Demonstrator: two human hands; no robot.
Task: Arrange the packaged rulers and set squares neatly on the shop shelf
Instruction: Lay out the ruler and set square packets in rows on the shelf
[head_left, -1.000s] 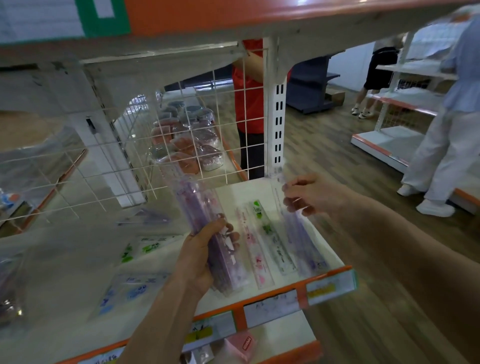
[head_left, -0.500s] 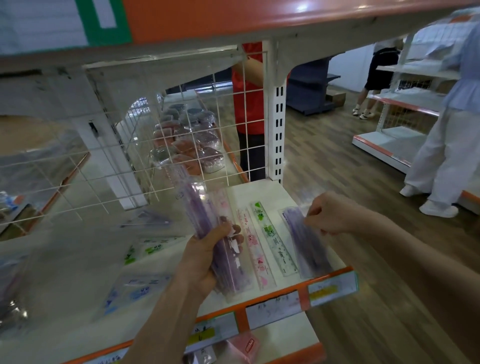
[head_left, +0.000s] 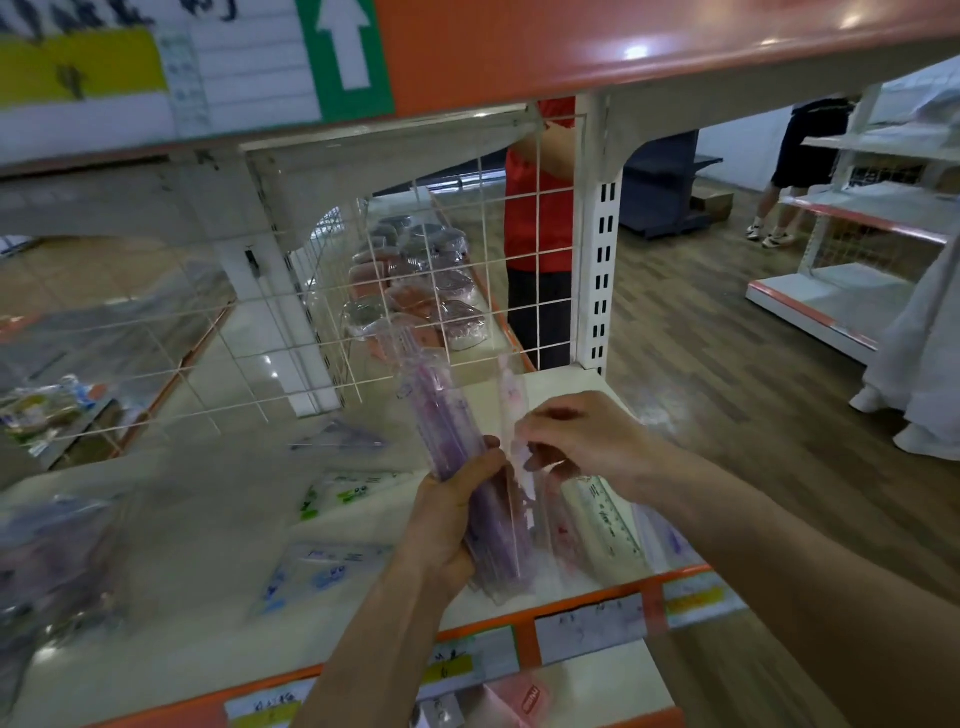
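Note:
My left hand (head_left: 451, 525) grips a stack of purple rulers in clear sleeves (head_left: 451, 431), held upright over the white shelf (head_left: 218, 519). My right hand (head_left: 582, 441) pinches a pink packaged ruler (head_left: 511, 400) at the right side of that stack. Flat on the shelf's right end lie a green-marked ruler (head_left: 605, 514) and a purple packaged ruler (head_left: 667, 540). Packaged set squares lie to the left: one with green print (head_left: 348, 491), one with blue print (head_left: 317, 571).
A wire grid panel (head_left: 415, 291) backs the shelf, with a slotted white upright (head_left: 600, 280) at its right corner. An orange upper shelf edge (head_left: 623, 47) hangs overhead. A person in red (head_left: 540, 223) stands behind the grid. Other people stand at white shelving (head_left: 852, 291) on the right.
My right hand left the purple ruler lying on the shelf's right end and came back left to the stack, where it now pinches a pink ruler. The left hand kept its hold.

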